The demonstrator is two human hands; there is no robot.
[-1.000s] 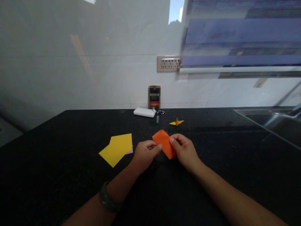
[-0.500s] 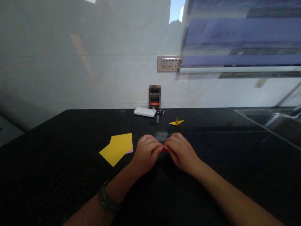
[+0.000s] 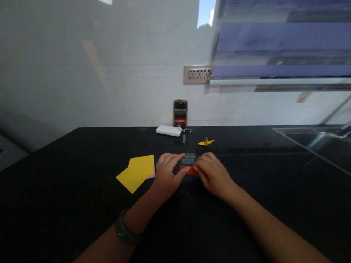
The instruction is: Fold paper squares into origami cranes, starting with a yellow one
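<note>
A narrow strip of folded red paper (image 3: 193,172) lies low over the counter between my two hands. My left hand (image 3: 168,173) has its fingers spread from the thumb, and the thumb tip touches the paper's near side. At the paper's right end, my right hand (image 3: 212,173) pinches it with thumb and fingers, which cover that end. Left of my left hand lie overlapping yellow paper sheets (image 3: 137,171), with a pink sheet (image 3: 151,176) peeking out beneath. Beyond my right hand sits a folded yellow paper crane (image 3: 206,142).
On the dark counter (image 3: 82,219), a white case-like object (image 3: 168,130) and a beaded strap (image 3: 188,130) lie near the wall. A blurred phone-like object (image 3: 180,113) leans there. A sink (image 3: 323,140) is at the right, below a wall socket (image 3: 199,74) and a blind.
My left fingers have lifted away from the thumb and the hand has shifted slightly left, so more of the red paper shows. My right hand stays almost in place.
</note>
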